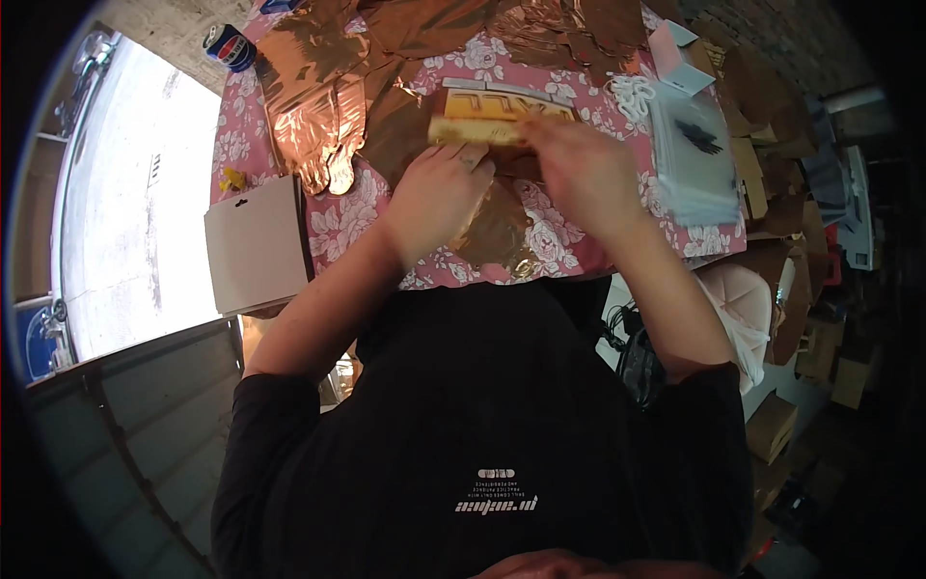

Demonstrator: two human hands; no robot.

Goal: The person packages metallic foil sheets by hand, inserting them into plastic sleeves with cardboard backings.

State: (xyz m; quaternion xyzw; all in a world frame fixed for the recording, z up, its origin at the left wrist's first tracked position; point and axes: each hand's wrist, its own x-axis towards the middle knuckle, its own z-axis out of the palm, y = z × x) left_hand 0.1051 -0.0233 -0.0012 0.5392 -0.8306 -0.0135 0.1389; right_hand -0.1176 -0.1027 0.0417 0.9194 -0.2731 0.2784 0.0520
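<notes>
A yellow printed packet (473,128) with large letters lies at the middle of the table, in front of me. My left hand (444,196) has its fingers pressed together on the packet's near left edge. At the right end my right hand (588,174), slightly blurred, pinches the same packet between thumb and fingers. Shiny copper foil (497,227) lies on the cloth below, partly covered by my hands. More copper foil, a flat balloon-like shape (313,116) with rounded ends, is spread to the left.
A pink floral tablecloth (342,227) covers the table. To the left are a beige card box (256,246) and a dark blue can (229,46). Clear plastic bags (694,159), white cord (632,96) and a white folded card (681,56) sit on the right. Cardboard boxes (772,425) lie on the floor.
</notes>
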